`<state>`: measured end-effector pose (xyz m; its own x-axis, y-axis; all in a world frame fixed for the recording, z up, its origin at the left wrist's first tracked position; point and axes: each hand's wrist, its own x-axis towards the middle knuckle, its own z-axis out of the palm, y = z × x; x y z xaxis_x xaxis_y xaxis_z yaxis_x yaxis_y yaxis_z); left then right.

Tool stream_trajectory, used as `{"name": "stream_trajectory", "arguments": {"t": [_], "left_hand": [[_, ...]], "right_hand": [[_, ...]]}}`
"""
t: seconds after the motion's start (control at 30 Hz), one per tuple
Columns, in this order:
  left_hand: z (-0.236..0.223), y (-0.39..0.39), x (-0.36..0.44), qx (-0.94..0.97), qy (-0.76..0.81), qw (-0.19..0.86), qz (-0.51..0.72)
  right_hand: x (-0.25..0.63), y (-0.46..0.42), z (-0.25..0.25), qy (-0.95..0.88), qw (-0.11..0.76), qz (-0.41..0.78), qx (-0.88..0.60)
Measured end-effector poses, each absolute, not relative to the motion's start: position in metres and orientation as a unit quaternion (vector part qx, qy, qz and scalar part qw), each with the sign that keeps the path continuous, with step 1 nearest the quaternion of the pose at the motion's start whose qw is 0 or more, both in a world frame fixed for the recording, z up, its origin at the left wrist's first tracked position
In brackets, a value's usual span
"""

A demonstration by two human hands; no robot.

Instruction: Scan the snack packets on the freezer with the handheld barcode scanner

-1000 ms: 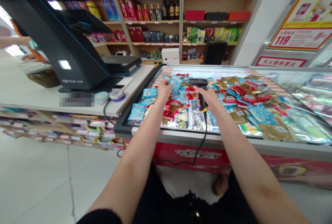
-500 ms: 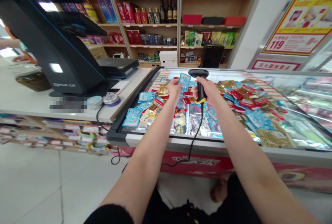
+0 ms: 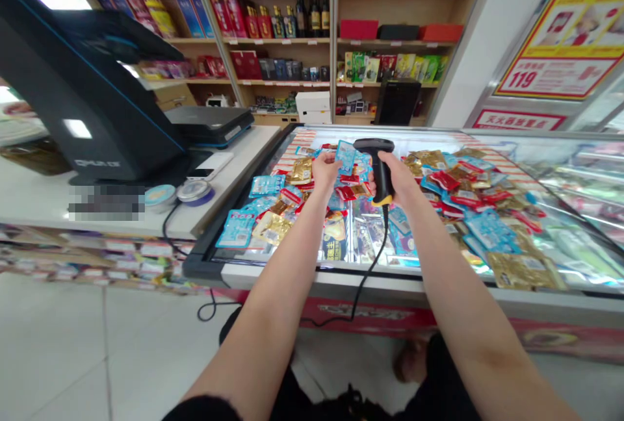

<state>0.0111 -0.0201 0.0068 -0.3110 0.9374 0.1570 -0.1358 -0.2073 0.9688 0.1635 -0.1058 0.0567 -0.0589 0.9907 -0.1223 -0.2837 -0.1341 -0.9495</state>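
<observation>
we stand at a chest freezer heaped with snack packets, our left hand pinching a blue snack packet upright just beside the black corded barcode scanner, which our right hand grips closed around its handle above the pile.

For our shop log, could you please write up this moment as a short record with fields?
Place: shop checkout, beside a chest freezer
Left hand: holds up a blue sachet
Right hand: grips a black corded barcode scanner
Scanner cable: hangs over the freezer's front
Freezer display: blue, gold and red snack packets
Nearby: white counter; bottles on wooden shelves
</observation>
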Motion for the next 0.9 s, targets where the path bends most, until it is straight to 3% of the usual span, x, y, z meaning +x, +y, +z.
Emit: {"name": "stream_trajectory", "arguments": {"t": [0.9], "left_hand": [[0.001, -0.017, 0.014, 0.462, 0.498, 0.381, 0.627]], "right_hand": [[0.165, -0.113, 0.058, -0.389, 0.524, 0.612, -0.446]]}}
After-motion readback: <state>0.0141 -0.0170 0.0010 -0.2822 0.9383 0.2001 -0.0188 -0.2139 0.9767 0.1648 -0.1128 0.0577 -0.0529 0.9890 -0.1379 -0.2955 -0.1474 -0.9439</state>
